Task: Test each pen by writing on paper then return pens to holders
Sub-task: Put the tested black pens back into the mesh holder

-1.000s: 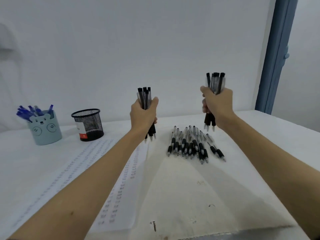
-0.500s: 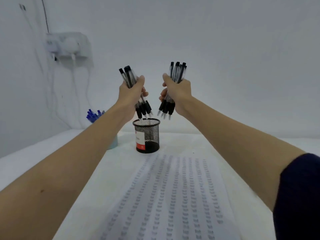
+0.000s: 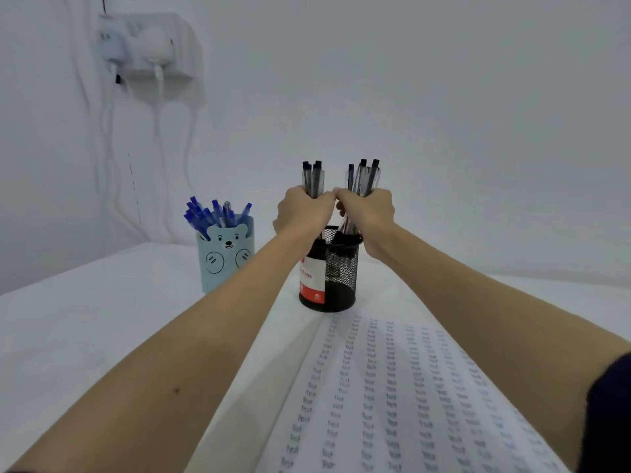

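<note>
My left hand (image 3: pixel 302 210) grips a bundle of black pens (image 3: pixel 312 177) upright. Beside it, my right hand (image 3: pixel 367 211) grips a second bundle of black pens (image 3: pixel 364 177). Both fists touch each other right above the black mesh pen holder (image 3: pixel 336 273). The lower ends of the pens dip inside the holder's rim; their tips are hidden by my hands and the mesh. A long sheet of paper (image 3: pixel 392 397) covered in rows of written test words lies in front of the holder.
A light blue bear-faced cup (image 3: pixel 225 256) full of blue pens (image 3: pixel 213 215) stands to the left of the mesh holder. A white power strip (image 3: pixel 146 46) with hanging cables is on the wall behind. A white cloth covers the table (image 3: pixel 85 336).
Both hands have come down and together, lowering the two pen bundles from above the mesh holder into its mouth. The view has shifted slightly right, closer to the holders.
</note>
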The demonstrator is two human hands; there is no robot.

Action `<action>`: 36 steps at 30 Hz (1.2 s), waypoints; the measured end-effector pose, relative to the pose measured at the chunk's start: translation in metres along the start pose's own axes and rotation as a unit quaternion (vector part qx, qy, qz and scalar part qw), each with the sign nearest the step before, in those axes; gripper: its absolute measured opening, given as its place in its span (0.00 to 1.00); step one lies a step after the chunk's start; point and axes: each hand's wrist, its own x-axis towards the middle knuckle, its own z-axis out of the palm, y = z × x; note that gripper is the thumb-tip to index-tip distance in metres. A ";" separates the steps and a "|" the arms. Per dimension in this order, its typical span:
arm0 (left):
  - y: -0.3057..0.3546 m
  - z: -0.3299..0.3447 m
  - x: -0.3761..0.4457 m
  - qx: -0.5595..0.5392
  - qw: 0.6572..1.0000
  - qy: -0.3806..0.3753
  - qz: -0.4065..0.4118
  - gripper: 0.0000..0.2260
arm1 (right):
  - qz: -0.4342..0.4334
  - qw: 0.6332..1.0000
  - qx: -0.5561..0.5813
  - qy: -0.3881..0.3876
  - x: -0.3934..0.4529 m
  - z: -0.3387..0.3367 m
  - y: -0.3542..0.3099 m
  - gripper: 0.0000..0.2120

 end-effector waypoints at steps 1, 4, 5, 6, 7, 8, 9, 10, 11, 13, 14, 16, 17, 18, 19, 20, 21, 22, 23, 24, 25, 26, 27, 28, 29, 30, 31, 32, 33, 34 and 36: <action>-0.002 -0.002 0.000 0.021 1.000 -0.004 -0.007 0.09 | 0.006 1.000 -0.008 -0.001 0.000 -0.001 0.002 0.09; -0.006 -0.010 -0.001 0.039 0.998 -0.029 -0.036 0.13 | 0.025 0.999 -0.013 -0.020 -0.003 -0.003 0.007 0.10; -0.008 -0.012 -0.003 0.040 0.998 -0.035 -0.043 0.12 | 0.031 0.999 -0.011 -0.028 -0.005 -0.003 0.009 0.11; -0.010 -0.013 -0.003 0.033 0.998 -0.039 -0.048 0.11 | 0.036 0.999 -0.008 -0.032 -0.007 -0.003 0.009 0.12; -0.011 -0.013 -0.004 0.023 0.997 -0.043 -0.052 0.09 | 0.041 0.999 0.000 -0.035 -0.008 -0.002 0.010 0.13; -0.011 -0.014 -0.005 0.009 0.997 -0.046 -0.058 0.07 | 0.047 0.998 0.011 -0.033 -0.009 -0.002 0.011 0.13; -0.011 -0.014 -0.007 -0.006 0.997 -0.047 -0.062 0.05 | 0.053 0.998 0.026 -0.033 -0.010 -0.001 0.010 0.16; -0.010 -0.015 -0.008 -0.022 0.996 -0.049 -0.068 0.04 | 0.059 0.997 0.043 -0.034 -0.012 0.000 0.010 0.20; -0.011 -0.015 -0.009 -0.038 0.995 -0.052 -0.075 0.05 | 0.064 0.996 0.056 -0.038 -0.014 0.000 0.010 0.23; -0.011 -0.015 -0.010 -0.064 0.992 -0.058 -0.088 0.06 | 0.070 0.993 0.080 -0.043 -0.018 0.000 0.008 0.25; -0.011 -0.015 -0.011 -0.071 0.991 -0.061 -0.096 0.07 | 0.075 0.992 0.089 -0.044 -0.018 -0.001 0.008 0.25; -0.011 -0.015 -0.012 -0.075 0.989 -0.066 -0.108 0.10 | 0.077 0.992 0.091 -0.044 -0.018 -0.001 0.008 0.24; -0.011 -0.015 -0.012 -0.076 0.989 -0.068 -0.111 0.11 | 0.069 0.994 0.081 -0.037 -0.016 -0.001 0.009 0.25; -0.011 -0.015 -0.012 -0.075 0.989 -0.069 -0.110 0.12 | 0.057 0.996 0.065 -0.027 -0.015 -0.001 0.011 0.26; -0.011 -0.015 -0.012 -0.074 0.989 -0.071 -0.107 0.13 | 0.046 0.998 0.049 -0.019 -0.014 -0.001 0.012 0.27; -0.012 -0.015 -0.013 -0.073 0.989 -0.072 -0.107 0.14 | 0.035 0.999 0.037 -0.012 -0.013 -0.001 0.012 0.29; -0.012 -0.016 -0.013 -0.078 0.988 -0.073 -0.109 0.16 | 0.024 0.999 0.030 -0.006 -0.013 -0.002 0.011 0.30; -0.012 -0.016 -0.013 -0.087 0.987 -0.074 -0.113 0.18 | 0.012 1.000 0.025 0.001 -0.013 -0.003 0.010 0.30; -0.012 -0.017 -0.013 -0.098 0.986 -0.076 -0.115 0.19 | 0.003 1.000 0.027 0.005 -0.012 -0.004 0.008 0.29; -0.011 -0.018 -0.013 -0.109 0.984 -0.077 -0.114 0.18 | 0.001 0.999 0.035 0.008 -0.012 -0.004 0.007 0.27; -0.010 -0.019 -0.013 -0.118 0.984 -0.075 -0.110 0.16 | 0.002 0.999 0.047 0.013 -0.011 -0.005 0.005 0.25; -0.009 -0.020 -0.012 -0.121 0.985 -0.071 -0.105 0.14 | 0.006 0.998 0.058 0.019 -0.010 -0.006 0.003 0.22; -0.007 -0.021 -0.012 -0.116 0.987 -0.063 -0.097 0.13 | 0.008 0.998 0.062 0.025 -0.010 -0.007 0.000 0.19; -0.004 -0.022 -0.012 -0.103 0.990 -0.052 -0.084 0.13 | 0.008 0.998 0.057 0.032 -0.010 -0.011 -0.003 0.16; -0.002 -0.024 -0.013 -0.083 0.994 -0.039 -0.063 0.16 | 0.003 0.998 0.049 0.037 -0.010 -0.015 -0.007 0.13; 0.002 -0.025 -0.015 -0.059 0.997 -0.028 -0.033 0.19 | -0.001 0.998 0.041 0.040 -0.010 -0.021 -0.013 0.11; 0.007 -0.027 -0.019 -0.031 0.999 -0.018 0.004 0.21 | -0.005 0.999 0.032 0.041 -0.012 -0.029 -0.019 0.09; 0.012 -0.028 -0.024 -0.003 0.999 -0.012 0.045 0.21 | -0.010 0.999 0.019 0.037 -0.013 -0.036 -0.026 0.06; 0.020 -0.028 -0.032 0.017 0.997 -0.015 0.080 0.20 | -0.014 0.999 0.003 0.033 -0.016 -0.048 -0.033 0.05; 0.027 -0.027 -0.039 0.030 0.993 -0.022 0.108 0.19 | -0.016 0.999 -0.018 0.022 -0.019 -0.059 -0.039 0.04; 0.043 -0.020 -0.057 0.051 0.987 -0.050 0.141 0.16 | -0.010 0.998 -0.067 -0.007 -0.028 -0.089 -0.048 0.04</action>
